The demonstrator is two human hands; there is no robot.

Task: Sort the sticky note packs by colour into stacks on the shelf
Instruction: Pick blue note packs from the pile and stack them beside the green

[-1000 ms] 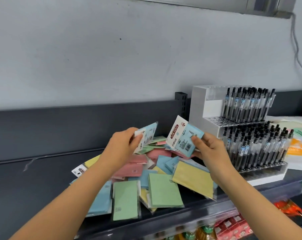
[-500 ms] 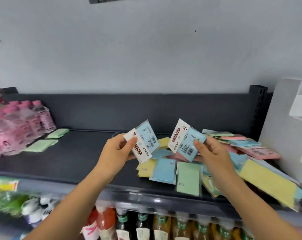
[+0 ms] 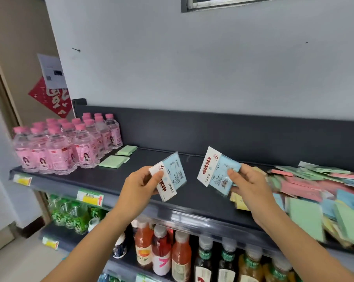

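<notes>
I count 2 blue packs. L blue pack [image 3: 169, 176] is pinched, thumb on front, in left hand [image 3: 139, 186]. R blue pack [image 3: 217, 169] is pinched likewise in right hand [image 3: 251, 186]. Both are held tilted above the shelf [image 3: 111, 180]. 2 green: front green stack [image 3: 113, 161], back green stack [image 3: 127, 150], beside pink bottles [image 3: 66, 147]. 1 mixed pile [image 3: 314, 186] at right. Vs 0.5 s ago, hands have shifted left, L over bare shelf. Forearms reach fwd.

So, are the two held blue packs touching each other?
Apart. Head view: dark shelf shows between the left blue pack, in the left hand, and the right blue pack, in the right hand.
</notes>
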